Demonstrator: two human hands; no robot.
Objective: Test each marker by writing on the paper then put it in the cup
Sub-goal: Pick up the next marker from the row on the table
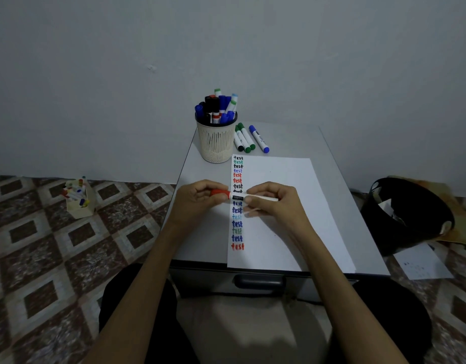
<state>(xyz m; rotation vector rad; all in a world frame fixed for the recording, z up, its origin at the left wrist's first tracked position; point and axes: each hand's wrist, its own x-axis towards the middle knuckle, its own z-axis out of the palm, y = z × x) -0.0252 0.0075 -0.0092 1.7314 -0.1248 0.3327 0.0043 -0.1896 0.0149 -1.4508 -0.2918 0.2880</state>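
Over the middle of the desk (200, 232), level above the paper (279, 219): a red marker (237, 197). Left hand (197, 200) curled round its cap (220, 193), right hand (273, 203) pinching the white barrel. Down the paper's left edge, a column of "test" in black, green, blue and red. At the far left corner, a cup (216, 143) full of markers; just beside it, along the far edge, loose markers (249, 139), green and blue.
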